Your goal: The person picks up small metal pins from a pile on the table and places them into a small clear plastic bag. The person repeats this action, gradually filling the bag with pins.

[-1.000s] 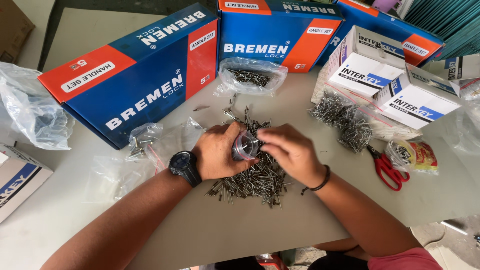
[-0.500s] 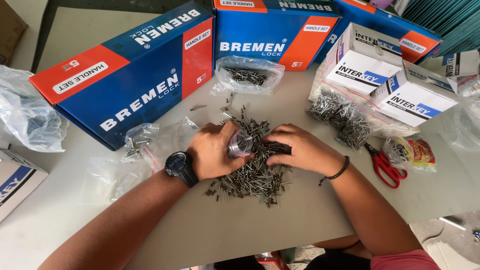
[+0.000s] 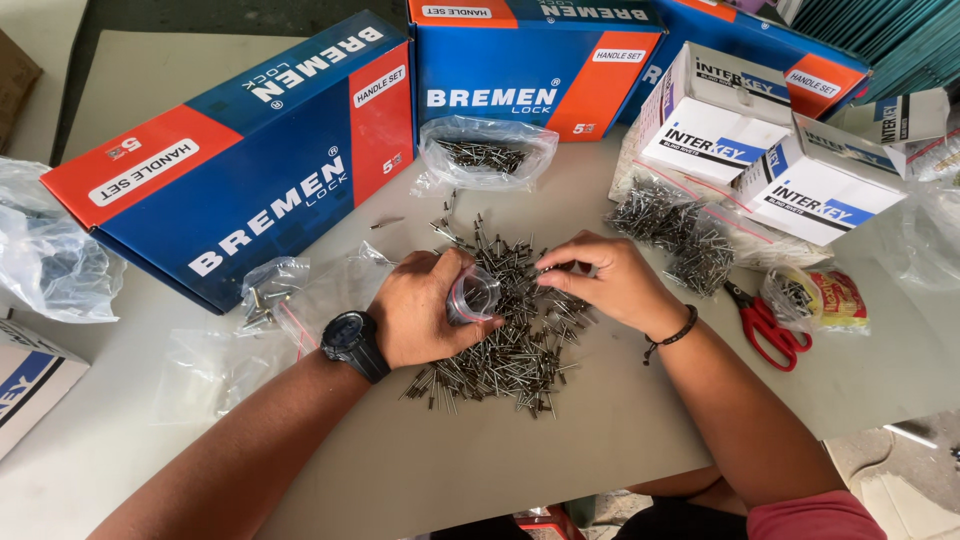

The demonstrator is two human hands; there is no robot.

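A heap of small dark metal rivets (image 3: 505, 330) lies spread on the grey table (image 3: 600, 430) in front of me. My left hand (image 3: 425, 305), with a black watch on its wrist, holds a small clear plastic bag (image 3: 472, 295) open at the heap's left edge. My right hand (image 3: 605, 280) rests on the right side of the heap, its fingertips pinching a few rivets just beside the bag's mouth.
Large blue and orange boxes (image 3: 250, 160) stand at the back. White small boxes (image 3: 760, 150) sit at the right over a second rivet pile (image 3: 670, 225). Red scissors (image 3: 765, 325), a bag of rivets (image 3: 485, 155) and empty clear bags (image 3: 300, 290) lie around.
My right hand has moved away from the bag to the right and onto the rivet heap. The left hand keeps holding the bag in about the same place.
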